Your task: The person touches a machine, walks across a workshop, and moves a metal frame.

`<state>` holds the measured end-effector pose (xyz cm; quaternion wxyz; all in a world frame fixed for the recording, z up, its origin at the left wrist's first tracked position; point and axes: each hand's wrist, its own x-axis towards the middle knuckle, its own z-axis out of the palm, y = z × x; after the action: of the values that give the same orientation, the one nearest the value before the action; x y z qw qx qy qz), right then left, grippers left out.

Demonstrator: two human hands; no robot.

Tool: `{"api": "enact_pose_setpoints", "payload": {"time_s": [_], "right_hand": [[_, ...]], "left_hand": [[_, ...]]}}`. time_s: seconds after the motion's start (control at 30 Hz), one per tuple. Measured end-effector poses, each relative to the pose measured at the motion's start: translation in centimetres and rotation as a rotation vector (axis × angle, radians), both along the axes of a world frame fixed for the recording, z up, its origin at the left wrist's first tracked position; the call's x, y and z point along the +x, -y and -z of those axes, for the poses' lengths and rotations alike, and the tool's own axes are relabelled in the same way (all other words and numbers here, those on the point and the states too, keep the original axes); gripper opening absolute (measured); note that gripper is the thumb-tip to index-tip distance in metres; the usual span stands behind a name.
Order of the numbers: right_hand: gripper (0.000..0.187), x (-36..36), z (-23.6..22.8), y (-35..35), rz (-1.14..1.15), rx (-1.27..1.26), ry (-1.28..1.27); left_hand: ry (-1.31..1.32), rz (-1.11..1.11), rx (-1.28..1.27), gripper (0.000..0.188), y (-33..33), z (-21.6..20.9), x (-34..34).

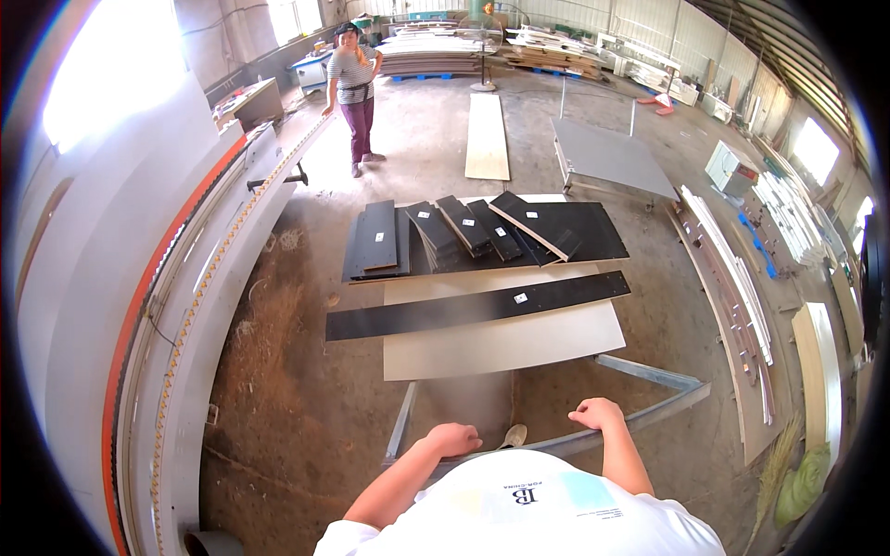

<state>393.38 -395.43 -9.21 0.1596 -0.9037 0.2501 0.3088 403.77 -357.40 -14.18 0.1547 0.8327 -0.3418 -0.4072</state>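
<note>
My left hand (453,439) lies at the near metal bar (669,402) of a cart frame, its fingers curled inward. Farther right, my right hand (598,413) is loosely closed just over the same bar, and no held thing shows in either hand. Beyond them a long black board (464,307) with a white label lies across a pale panel (505,347). Behind that, several shorter black boards (380,236), also labelled, rest at angles on a wide black panel (593,232).
A long white machine (232,278) with an orange strip runs along the left. Beside its far end stands a person (354,88) in a striped shirt. A grey-topped table (612,157) is at the far right, and stacked boards (732,315) lie nearer on the right.
</note>
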Motion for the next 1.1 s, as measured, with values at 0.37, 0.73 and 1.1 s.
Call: {"api": "enact_pose_setpoints", "payload": {"time_s": [0.37, 0.73, 1.1], "right_hand": [[0.047, -0.1, -0.4, -0.1, 0.020, 0.013, 0.005], [0.047, -0.3, 0.1, 0.3, 0.020, 0.010, 0.008], [0.048, -0.1, -0.5, 0.1, 0.001, 0.003, -0.002]], "left_hand": [[0.001, -0.015, -0.016, 0.042, 0.1, -1.3, -0.3], [0.006, -0.048, -0.017, 0.042, 0.2, -1.8, -0.4], [0.038, -0.028, -0.027, 0.041, 0.3, -1.9, -0.3]]}}
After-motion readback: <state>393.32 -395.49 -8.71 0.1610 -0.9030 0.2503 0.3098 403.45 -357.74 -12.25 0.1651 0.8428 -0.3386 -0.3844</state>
